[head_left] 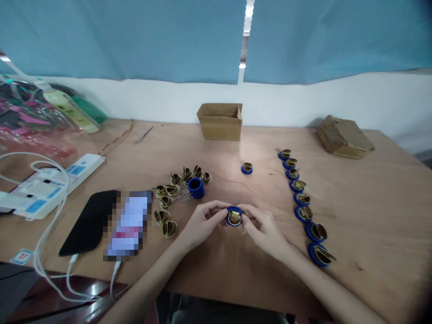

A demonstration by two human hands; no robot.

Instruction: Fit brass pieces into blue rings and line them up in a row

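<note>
Between my two hands is a round brass fitting with a flip lid, set in a blue ring. My left hand pinches its left edge and my right hand its right edge, thumbs on the near side. Beyond my left hand stands a blue cylindrical cup beside a small heap of thin metal pieces. Several brass fittings without blue rings curve around that heap. A single blue-ringed fitting lies farther off, and several more blue-ringed fittings form a row to the right.
At the back stand an open cardboard box and a crumpled cardboard box. On the left lie a black phone, a lit phone, a power strip with white cables, tweezers and a bottle.
</note>
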